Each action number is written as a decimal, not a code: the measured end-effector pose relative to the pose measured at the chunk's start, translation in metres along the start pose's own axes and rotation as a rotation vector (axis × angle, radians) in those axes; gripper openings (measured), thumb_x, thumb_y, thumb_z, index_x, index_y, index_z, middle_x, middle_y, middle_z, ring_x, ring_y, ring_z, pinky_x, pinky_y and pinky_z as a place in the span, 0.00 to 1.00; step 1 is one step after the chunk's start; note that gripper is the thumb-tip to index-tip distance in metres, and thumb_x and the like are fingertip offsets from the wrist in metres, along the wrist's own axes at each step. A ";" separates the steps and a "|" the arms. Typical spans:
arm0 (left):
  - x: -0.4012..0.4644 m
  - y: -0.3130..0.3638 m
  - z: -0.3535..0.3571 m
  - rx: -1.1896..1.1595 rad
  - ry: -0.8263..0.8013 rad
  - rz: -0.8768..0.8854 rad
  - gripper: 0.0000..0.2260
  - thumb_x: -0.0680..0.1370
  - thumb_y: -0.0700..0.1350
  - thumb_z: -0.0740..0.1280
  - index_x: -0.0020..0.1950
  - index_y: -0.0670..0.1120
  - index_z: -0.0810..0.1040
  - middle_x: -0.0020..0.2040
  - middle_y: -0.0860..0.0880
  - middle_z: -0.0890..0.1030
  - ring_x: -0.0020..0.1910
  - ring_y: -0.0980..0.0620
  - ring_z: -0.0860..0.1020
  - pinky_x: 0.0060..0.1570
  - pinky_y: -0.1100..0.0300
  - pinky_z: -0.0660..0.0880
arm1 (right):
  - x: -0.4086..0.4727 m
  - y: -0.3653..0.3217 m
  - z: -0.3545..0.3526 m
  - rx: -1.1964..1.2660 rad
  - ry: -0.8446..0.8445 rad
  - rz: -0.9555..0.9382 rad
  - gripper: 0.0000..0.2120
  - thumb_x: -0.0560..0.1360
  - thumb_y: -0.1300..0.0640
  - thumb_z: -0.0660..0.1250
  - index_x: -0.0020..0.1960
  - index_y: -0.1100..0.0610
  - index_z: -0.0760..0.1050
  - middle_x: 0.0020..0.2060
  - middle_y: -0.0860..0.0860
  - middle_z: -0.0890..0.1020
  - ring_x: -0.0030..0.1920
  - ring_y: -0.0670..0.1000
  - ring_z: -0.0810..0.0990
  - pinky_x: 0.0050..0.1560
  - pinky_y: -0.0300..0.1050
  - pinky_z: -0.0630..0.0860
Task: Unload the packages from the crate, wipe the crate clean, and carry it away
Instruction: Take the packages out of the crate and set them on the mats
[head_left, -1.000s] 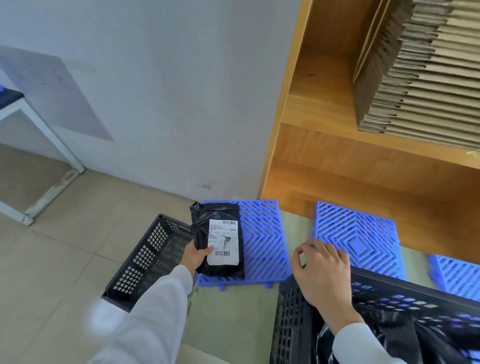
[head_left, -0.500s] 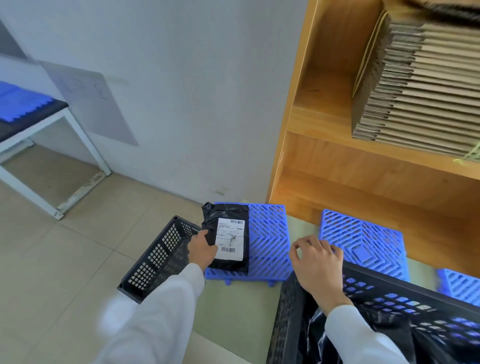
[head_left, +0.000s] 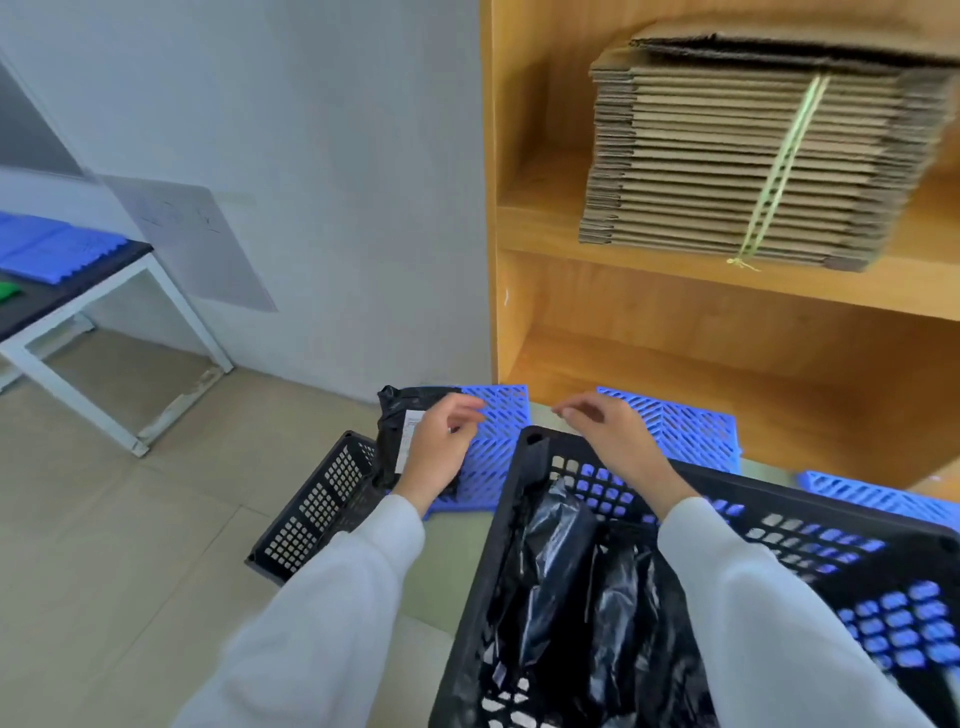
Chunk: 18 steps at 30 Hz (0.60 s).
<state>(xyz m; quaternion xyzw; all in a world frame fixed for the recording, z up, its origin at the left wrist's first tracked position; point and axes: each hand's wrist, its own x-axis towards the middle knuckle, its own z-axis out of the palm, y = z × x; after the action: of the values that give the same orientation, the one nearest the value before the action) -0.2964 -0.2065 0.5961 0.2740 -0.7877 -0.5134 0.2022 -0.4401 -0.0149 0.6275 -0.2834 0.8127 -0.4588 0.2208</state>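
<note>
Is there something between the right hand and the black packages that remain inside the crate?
Nothing visible blocks it. The right hand hovers open above the far rim of the black crate, which is open on top, and the black packages lie uncovered just below and nearer to the person.

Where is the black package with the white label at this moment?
In the head view the black package lies on the left blue grid mat, under the left hand, left of the big black crate.
</note>
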 end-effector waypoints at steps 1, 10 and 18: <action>-0.008 0.006 0.008 -0.002 -0.009 0.012 0.13 0.80 0.34 0.63 0.56 0.48 0.81 0.51 0.54 0.85 0.54 0.60 0.82 0.57 0.63 0.74 | -0.009 0.005 -0.009 0.043 0.008 -0.007 0.08 0.82 0.52 0.65 0.52 0.47 0.82 0.50 0.42 0.85 0.50 0.52 0.84 0.54 0.50 0.79; -0.078 0.039 0.068 0.091 -0.128 0.189 0.13 0.82 0.34 0.63 0.63 0.47 0.80 0.59 0.59 0.83 0.59 0.63 0.80 0.61 0.70 0.73 | -0.094 0.052 -0.048 0.144 -0.080 0.096 0.09 0.83 0.55 0.63 0.53 0.53 0.82 0.45 0.48 0.87 0.45 0.46 0.86 0.48 0.43 0.79; -0.095 0.019 0.096 0.518 -0.212 0.151 0.25 0.82 0.41 0.65 0.79 0.47 0.64 0.78 0.47 0.65 0.78 0.49 0.63 0.75 0.61 0.58 | -0.131 0.075 -0.040 0.242 -0.188 0.218 0.10 0.84 0.53 0.62 0.55 0.53 0.82 0.48 0.50 0.87 0.47 0.49 0.85 0.48 0.43 0.77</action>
<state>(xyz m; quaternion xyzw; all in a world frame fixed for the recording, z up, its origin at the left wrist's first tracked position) -0.2849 -0.0725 0.5721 0.2018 -0.9275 -0.3044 0.0799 -0.3872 0.1278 0.5941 -0.2067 0.7531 -0.4981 0.3768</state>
